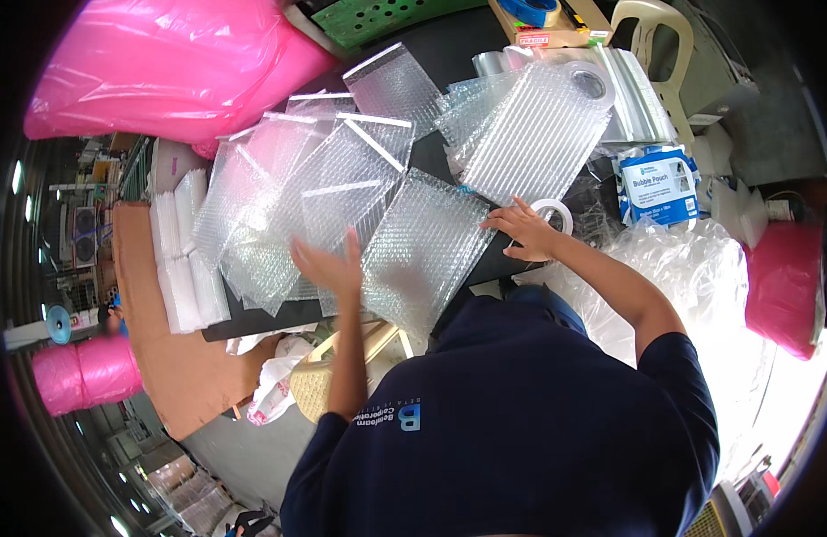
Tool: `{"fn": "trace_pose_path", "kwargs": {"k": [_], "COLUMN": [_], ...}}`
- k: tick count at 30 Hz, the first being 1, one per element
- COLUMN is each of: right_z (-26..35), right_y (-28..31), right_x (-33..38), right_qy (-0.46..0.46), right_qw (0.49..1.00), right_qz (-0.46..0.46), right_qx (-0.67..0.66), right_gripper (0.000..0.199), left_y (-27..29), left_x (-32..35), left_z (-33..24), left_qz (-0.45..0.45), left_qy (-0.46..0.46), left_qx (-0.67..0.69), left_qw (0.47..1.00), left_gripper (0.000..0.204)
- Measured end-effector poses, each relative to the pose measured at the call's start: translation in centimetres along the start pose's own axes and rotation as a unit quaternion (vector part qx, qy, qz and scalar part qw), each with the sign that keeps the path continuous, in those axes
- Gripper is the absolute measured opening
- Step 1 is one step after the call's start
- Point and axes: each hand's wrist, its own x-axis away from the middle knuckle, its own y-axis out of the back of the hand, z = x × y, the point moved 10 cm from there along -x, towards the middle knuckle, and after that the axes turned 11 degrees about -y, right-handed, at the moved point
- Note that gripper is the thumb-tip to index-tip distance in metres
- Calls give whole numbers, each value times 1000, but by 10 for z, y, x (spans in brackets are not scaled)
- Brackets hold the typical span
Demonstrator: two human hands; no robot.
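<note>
Several clear bubble-wrap pouches (324, 188) lie fanned out and overlapping on a dark table (449, 54). My left hand (331, 264) hovers over the nearest pouch (427, 246) with its fingers apart and nothing in it. My right hand (526, 229) lies flat with spread fingers on that pouch's right edge, beside a white tape roll (557, 211). Another stack of bubble pouches (530, 134) lies behind the right hand, with a second tape roll (592, 83) on top.
A big pink plastic bag (162, 72) lies at the back left. White pouches (185, 259) are stacked by a brown cardboard sheet (162, 358). To the right are a blue-and-white pack (657, 183), clear film (691, 268) and a pink roll (783, 286). A woven stool (319, 385) stands under the table edge.
</note>
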Motion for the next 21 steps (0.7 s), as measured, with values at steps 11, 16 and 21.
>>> {"fn": "trace_pose_path", "kwargs": {"k": [11,16,21], "right_z": [-38,-44,-45], "right_y": [34,36,33], "right_x": [24,34,28], "right_qy": [-101,-71,-34], "right_qw": [981,978,978], "right_qz": [-155,-190,-204], "right_qx": [51,41,25], "right_gripper": [57,51,46], "left_y": [-6,37,-30], "left_x": [210,165,157], "left_z": [30,26,67], "left_qz": [114,33,12], "left_qy": [476,380,416], "left_qx": [397,417,318], "left_qw": [776,825,852], "left_gripper": [66,67,73]}}
